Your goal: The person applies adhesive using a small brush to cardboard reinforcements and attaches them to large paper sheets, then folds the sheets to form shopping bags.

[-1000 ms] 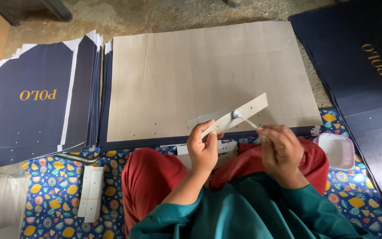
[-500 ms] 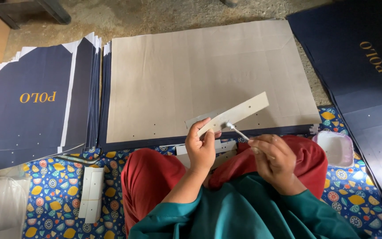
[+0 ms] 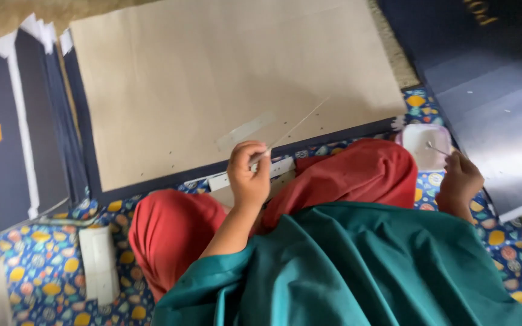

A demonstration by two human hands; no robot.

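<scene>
Left hand (image 3: 250, 175) is pinching a thin pale cardboard strip (image 3: 294, 128) edge-up over the big brown board (image 3: 212, 78), keeping it handy, while right hand (image 3: 459, 178), well apart, is dipping a small stick (image 3: 436, 148) into the white tub (image 3: 423, 145).

Flattened dark navy carton blanks (image 3: 13, 133) with gold lettering and white edges stand stacked at the left. A large brown board sheet (image 3: 212, 78) lies flat at the centre, its plain side up. More navy printed blanks (image 3: 490, 90) lie overlapped at the right.
</scene>
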